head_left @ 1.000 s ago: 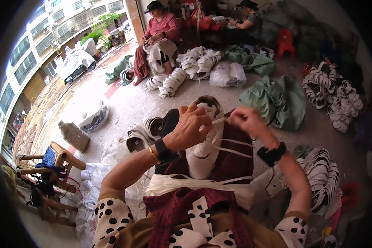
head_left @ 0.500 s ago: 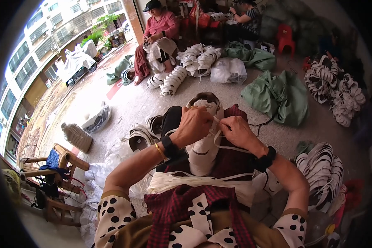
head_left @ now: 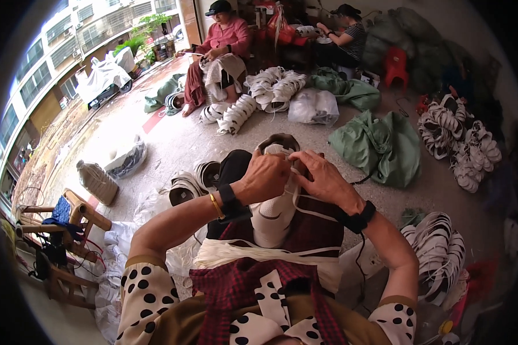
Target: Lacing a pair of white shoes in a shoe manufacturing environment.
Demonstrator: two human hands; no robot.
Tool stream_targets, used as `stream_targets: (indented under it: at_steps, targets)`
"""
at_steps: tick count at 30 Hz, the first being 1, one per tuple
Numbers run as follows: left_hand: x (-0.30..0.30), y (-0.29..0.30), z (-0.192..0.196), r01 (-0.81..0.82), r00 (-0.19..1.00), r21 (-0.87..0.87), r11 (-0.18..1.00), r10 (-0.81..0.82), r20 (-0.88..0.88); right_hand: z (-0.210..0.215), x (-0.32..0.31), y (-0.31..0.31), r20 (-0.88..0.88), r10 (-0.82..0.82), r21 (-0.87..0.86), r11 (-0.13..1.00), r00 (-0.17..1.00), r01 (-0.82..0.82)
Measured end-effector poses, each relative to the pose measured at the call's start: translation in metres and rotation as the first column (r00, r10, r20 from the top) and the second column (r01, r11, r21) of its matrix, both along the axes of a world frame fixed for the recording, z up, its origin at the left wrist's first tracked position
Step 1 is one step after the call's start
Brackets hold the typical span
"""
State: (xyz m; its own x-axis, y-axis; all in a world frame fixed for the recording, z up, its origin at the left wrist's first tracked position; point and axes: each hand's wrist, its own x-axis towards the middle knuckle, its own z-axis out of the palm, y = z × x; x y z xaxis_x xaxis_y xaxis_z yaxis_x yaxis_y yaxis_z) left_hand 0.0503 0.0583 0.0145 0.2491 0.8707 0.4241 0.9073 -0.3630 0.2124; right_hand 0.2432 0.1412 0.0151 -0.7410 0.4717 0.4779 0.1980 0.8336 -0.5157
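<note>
A white shoe (head_left: 270,221) lies on my lap, its toe toward me and its brown-lined opening away. My left hand (head_left: 266,177) is closed over the shoe's lacing edge; its fingertips are partly hidden. Close beside it, my right hand (head_left: 325,179) pinches a white shoelace (head_left: 295,198) near the top of the lacing, with thumb and forefinger almost meeting the left fingers. The lace's loose length trails down the right side of the shoe and across my lap. A bundle of white laces (head_left: 230,255) rests across my lap, nearer to my body.
Shoes (head_left: 184,187) sit beyond my left forearm. Strung white shoe parts (head_left: 437,253) are heaped at my right. Farther off are a green sack (head_left: 377,146), a plastic bottle (head_left: 98,183), a bamboo stool (head_left: 80,215) and a seated person (head_left: 227,34) among more bundles.
My right hand has shifted up toward the shoe's opening, its fingers now straighter and closer to the left hand. The whole view has swung slightly to the right.
</note>
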Motion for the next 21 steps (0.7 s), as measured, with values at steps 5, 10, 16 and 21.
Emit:
stream_targets:
  at_steps: [5, 10, 16, 21]
  targets:
    - [-0.061, -0.018, 0.035, -0.156, 0.981, 0.048, 0.987, 0.149, 0.125, -0.004, 0.003, 0.008, -0.042, 0.056, -0.026, 0.998, 0.998, -0.057]
    - [-0.150, -0.060, 0.078, -0.191, 0.980, -0.114, 0.975, 0.196, 0.037, 0.024, -0.012, 0.017, 0.138, -0.036, -0.330, 0.941, 0.990, 0.081]
    - [-0.132, -0.072, 0.107, -0.126, 0.977, -0.126, 0.984, 0.145, 0.154, 0.047, -0.099, -0.016, -0.076, 0.319, -0.144, 0.934, 0.945, -0.327]
    - [-0.115, -0.071, 0.129, -0.042, 0.979, -0.098, 0.994, 0.060, 0.195, 0.072, -0.094, -0.024, -0.139, 0.377, -0.501, 0.771, 0.916, -0.393]
